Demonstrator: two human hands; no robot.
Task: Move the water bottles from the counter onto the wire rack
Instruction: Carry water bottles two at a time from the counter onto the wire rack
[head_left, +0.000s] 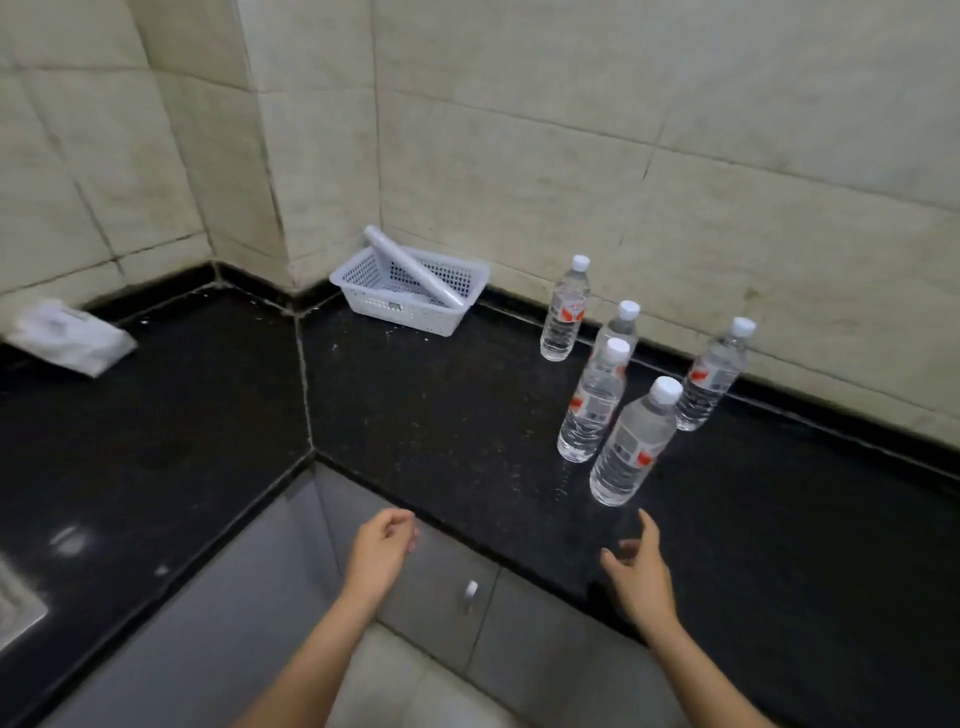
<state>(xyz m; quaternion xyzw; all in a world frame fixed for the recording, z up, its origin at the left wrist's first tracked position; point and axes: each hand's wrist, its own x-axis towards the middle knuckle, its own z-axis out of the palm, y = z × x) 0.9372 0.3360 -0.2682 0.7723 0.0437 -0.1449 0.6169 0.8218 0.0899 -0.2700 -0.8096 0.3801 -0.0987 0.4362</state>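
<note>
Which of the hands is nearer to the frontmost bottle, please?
Right. The right hand hovers just in front of the frontmost bottle, fingers open toward it, not touching. The left hand hangs further left, by the counter edge.

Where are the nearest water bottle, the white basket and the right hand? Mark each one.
nearest water bottle (631, 447): head view, on its labelled body.
white basket (410, 312): head view, on its front wall.
right hand (641, 569): head view, on the hand's middle.

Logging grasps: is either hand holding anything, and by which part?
Nothing is held. The right hand is open, short of the nearest water bottle; the left hand is loosely curled.
</note>
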